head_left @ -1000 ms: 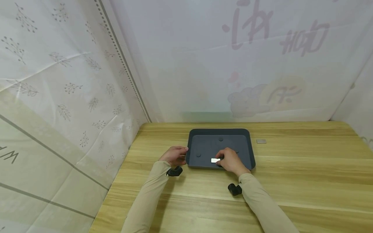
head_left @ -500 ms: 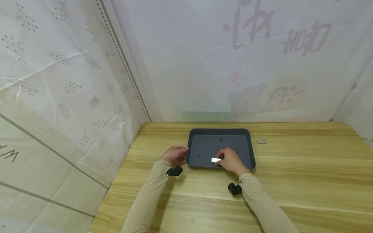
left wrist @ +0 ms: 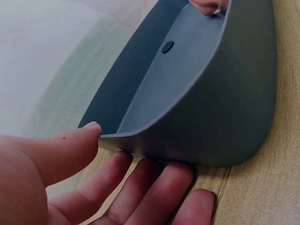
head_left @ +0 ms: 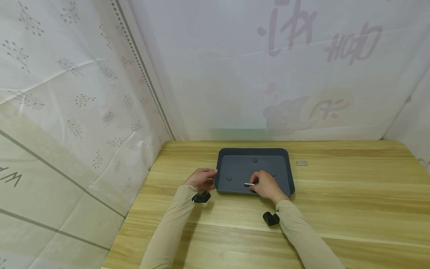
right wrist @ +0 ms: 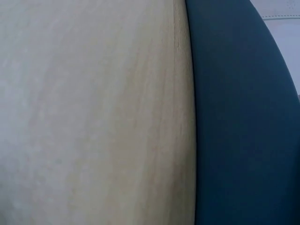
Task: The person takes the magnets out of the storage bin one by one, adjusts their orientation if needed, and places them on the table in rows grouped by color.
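Note:
A dark grey rectangular tray (head_left: 253,152) with round spots on its floor lies on the wooden table. At its left end, my left hand (head_left: 201,179) grips the rim. The left wrist view shows the thumb at the edge of the tray (left wrist: 234,89) and the fingertips low against its outer wall. Over the near part of the tray floor, my right hand (head_left: 267,186) pinches a small, thin, shiny metal plate (head_left: 247,184), which points left, nearly edge-on. Only the tray's outer wall (right wrist: 243,112) and the table show in the right wrist view; the hand is out of it.
A second small grey rectangular plate (head_left: 302,163) lies on the table (head_left: 352,194), right of the tray. Printed cloth walls (head_left: 215,74) stand behind the table and along its left side. A black wrist camera (head_left: 271,219) juts from the right sleeve.
The metal plate in my right hand has tilted from showing its bright flat face to nearly edge-on. Both hands and the tray stay in place.

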`<state>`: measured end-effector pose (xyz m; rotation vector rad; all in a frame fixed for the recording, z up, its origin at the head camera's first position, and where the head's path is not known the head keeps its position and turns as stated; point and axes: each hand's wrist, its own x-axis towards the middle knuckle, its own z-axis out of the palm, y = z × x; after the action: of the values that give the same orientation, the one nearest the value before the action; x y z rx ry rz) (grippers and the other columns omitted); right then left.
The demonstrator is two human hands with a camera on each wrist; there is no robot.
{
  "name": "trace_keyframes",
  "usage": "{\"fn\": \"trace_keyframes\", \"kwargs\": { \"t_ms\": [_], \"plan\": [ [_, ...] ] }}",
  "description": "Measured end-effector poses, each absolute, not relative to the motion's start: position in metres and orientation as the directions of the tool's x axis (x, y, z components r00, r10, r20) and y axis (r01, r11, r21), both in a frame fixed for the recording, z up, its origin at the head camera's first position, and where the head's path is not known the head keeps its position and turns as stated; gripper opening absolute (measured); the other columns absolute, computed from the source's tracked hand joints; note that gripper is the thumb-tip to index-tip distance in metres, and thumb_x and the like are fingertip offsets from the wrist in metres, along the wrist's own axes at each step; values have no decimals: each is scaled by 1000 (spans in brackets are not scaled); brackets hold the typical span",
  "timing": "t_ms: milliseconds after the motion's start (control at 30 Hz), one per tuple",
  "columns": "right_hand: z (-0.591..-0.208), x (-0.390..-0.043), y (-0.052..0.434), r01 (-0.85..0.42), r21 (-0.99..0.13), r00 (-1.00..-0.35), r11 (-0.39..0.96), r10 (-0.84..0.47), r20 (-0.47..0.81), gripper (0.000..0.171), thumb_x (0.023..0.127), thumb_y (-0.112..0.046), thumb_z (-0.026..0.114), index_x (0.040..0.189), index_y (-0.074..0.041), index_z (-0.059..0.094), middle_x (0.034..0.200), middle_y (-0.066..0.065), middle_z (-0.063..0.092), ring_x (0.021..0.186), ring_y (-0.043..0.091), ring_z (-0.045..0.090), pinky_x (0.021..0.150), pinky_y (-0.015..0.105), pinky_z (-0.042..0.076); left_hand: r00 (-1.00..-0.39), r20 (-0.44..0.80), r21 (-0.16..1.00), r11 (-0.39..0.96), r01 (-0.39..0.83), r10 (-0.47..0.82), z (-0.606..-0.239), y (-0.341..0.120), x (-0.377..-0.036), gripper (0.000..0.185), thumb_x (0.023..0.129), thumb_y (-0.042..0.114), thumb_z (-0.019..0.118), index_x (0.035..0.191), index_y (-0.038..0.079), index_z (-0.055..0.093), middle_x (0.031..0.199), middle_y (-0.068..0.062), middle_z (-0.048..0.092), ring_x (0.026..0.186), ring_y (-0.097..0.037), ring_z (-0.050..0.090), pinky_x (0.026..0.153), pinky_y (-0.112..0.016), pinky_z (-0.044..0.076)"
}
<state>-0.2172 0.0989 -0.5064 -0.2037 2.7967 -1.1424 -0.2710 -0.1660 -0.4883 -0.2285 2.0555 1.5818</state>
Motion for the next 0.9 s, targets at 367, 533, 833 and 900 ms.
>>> {"fn": "trace_keyframes", "kwargs": {
  "t_ms": [367, 533, 833, 900],
  "plan": [
    [-506, -216, 99, -107, -684, -982, 721, -184, -40, 9, 83, -10, 75, 82, -17, 70, 90, 3, 60, 80, 17, 51, 72, 36, 42, -850, -497, 850, 294, -436, 177, -488, -166, -269, 36, 98, 26, 58, 123, 0, 60, 94, -7, 67, 80, -15, 63, 66, -29, 53],
    [-505, -215, 99, -107, -683, -982, 723, -185, -42, 7, 83, -10, 74, 84, -17, 72, 91, 3, 59, 79, 17, 51, 71, 36, 42, -844, -506, 846, 292, -446, 178, -489, -166, -270, 36, 98, 25, 58, 123, 0, 60, 92, -6, 66, 80, -15, 63, 66, -28, 53],
    [-507, -217, 101, -140, -682, -979, 718, -202, -12, 6, 83, -11, 75, 84, -17, 73, 88, 2, 61, 79, 16, 53, 74, 37, 44, -837, -518, 841, 287, -459, 179, -489, -166, -272, 36, 98, 25, 59, 124, 0, 60, 90, -5, 67, 77, -14, 64, 64, -27, 54],
    [-507, -217, 101, -145, -683, -979, 716, -205, -7, 6, 83, -11, 75, 84, -17, 73, 88, 1, 61, 80, 16, 53, 74, 38, 45, -834, -522, 839, 284, -464, 178, -489, -166, -273, 36, 98, 25, 59, 123, 0, 60, 90, -6, 67, 77, -15, 64, 63, -27, 54]
  ]
}}
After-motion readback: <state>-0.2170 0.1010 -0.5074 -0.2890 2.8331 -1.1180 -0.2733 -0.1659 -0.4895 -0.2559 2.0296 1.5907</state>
